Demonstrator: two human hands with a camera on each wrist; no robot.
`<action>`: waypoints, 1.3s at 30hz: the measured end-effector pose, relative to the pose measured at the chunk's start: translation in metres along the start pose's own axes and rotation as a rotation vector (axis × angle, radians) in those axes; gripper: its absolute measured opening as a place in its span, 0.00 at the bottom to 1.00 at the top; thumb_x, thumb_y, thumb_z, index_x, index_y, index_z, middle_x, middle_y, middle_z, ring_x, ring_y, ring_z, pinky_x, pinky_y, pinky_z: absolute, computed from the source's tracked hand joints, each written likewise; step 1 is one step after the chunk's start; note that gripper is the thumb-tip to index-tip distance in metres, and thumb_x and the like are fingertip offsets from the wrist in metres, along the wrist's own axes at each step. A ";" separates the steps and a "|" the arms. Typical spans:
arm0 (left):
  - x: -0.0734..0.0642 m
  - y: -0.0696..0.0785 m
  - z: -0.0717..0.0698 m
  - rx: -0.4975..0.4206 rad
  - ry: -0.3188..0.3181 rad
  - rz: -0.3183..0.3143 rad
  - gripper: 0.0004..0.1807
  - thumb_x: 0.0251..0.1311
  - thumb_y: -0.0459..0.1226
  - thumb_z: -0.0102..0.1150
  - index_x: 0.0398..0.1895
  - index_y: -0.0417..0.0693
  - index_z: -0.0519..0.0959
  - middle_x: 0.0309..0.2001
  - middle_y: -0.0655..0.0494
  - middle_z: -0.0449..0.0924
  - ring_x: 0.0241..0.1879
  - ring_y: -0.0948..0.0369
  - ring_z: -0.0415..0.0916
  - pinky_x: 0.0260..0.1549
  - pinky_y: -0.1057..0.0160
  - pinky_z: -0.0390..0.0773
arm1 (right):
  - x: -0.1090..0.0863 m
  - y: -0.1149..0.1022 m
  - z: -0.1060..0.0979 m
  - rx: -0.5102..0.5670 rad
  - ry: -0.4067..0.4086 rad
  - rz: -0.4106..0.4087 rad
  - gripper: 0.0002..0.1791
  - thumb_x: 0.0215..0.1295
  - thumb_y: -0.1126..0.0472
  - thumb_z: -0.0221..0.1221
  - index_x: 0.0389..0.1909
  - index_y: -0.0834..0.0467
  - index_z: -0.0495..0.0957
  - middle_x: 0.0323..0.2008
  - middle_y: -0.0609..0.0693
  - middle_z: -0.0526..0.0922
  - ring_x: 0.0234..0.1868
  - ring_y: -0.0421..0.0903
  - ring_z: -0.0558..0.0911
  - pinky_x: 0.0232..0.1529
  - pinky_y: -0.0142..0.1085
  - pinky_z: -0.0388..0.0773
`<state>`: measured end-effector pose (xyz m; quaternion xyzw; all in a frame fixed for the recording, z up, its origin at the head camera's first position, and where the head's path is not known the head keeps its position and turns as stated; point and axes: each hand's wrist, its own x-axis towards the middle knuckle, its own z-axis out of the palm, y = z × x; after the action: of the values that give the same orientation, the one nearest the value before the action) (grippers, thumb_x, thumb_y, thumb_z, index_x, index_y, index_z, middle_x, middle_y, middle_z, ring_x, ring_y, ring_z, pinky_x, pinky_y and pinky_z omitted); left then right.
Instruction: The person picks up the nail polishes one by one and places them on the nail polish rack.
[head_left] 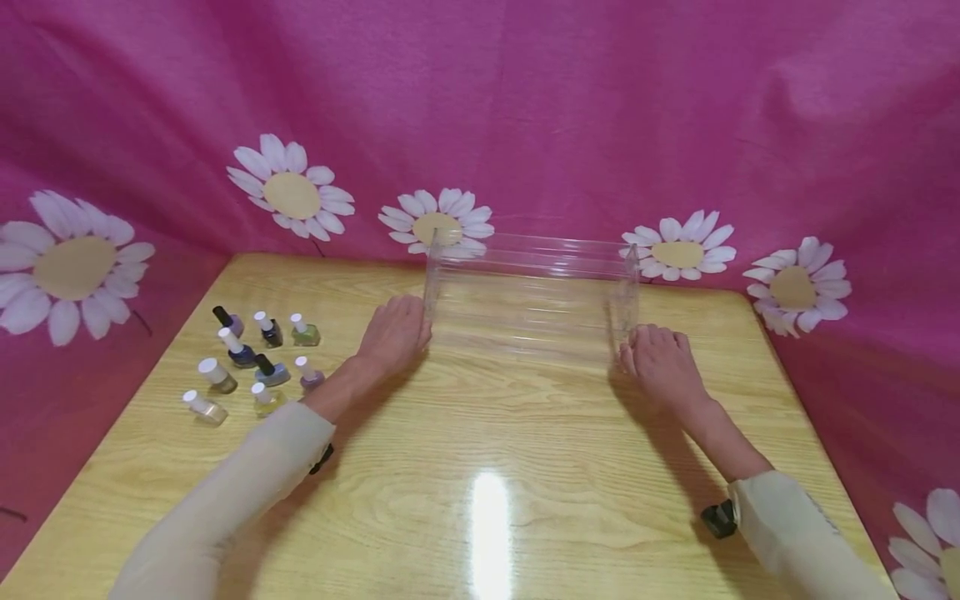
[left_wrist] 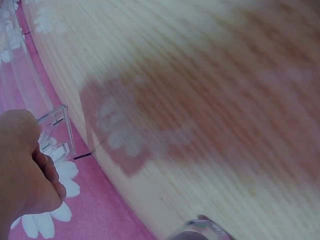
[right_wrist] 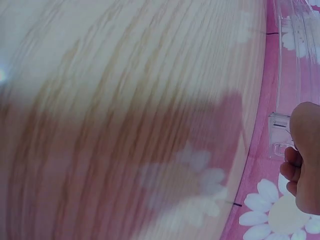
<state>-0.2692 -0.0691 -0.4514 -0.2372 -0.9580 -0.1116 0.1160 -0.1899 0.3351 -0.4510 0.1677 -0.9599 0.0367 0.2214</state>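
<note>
Grips a clear rack (head_left: 532, 277) at opposite ends with curled left hand (head_left: 395, 335) and right hand (head_left: 662, 364), toward the back of the worktop (head_left: 570, 450), right of capped bottles (head_left: 272, 374).

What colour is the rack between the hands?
Clear, colourless; the rack shows best in the head view.

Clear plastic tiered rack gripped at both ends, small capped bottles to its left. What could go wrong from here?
1. Knock-over: in the head view, the cream left sleeve looks close to the small yellow bottle with a white cap; a sweep back might topple it.
2. Tipping: the left hand and right hand grip opposite ends of the clear plastic tiered rack; uneven movement might tilt it.
</note>
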 end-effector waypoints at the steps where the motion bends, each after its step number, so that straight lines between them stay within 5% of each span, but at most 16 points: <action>1: -0.001 -0.001 0.000 0.005 -0.007 -0.003 0.11 0.62 0.40 0.44 0.32 0.39 0.68 0.28 0.49 0.65 0.32 0.51 0.65 0.30 0.54 0.67 | 0.001 -0.001 0.002 0.000 -0.001 0.001 0.11 0.64 0.58 0.46 0.26 0.61 0.62 0.23 0.55 0.65 0.30 0.60 0.70 0.37 0.54 0.64; 24: -0.017 -0.025 0.003 0.047 0.001 -0.027 0.11 0.63 0.40 0.45 0.33 0.39 0.67 0.27 0.49 0.64 0.30 0.51 0.64 0.26 0.56 0.65 | 0.009 -0.022 0.025 0.017 -0.039 -0.027 0.13 0.66 0.57 0.47 0.24 0.59 0.60 0.22 0.52 0.61 0.30 0.58 0.69 0.37 0.51 0.65; 39: -0.019 -0.026 0.007 0.068 -0.001 -0.021 0.11 0.63 0.40 0.43 0.32 0.39 0.66 0.27 0.50 0.63 0.30 0.51 0.63 0.25 0.56 0.64 | 0.004 -0.027 0.033 -0.013 -0.007 -0.019 0.15 0.63 0.57 0.50 0.21 0.58 0.59 0.19 0.51 0.59 0.26 0.57 0.70 0.33 0.50 0.66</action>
<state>-0.2662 -0.0984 -0.4672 -0.2232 -0.9637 -0.0802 0.1225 -0.1979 0.3039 -0.4786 0.1753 -0.9594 0.0277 0.2193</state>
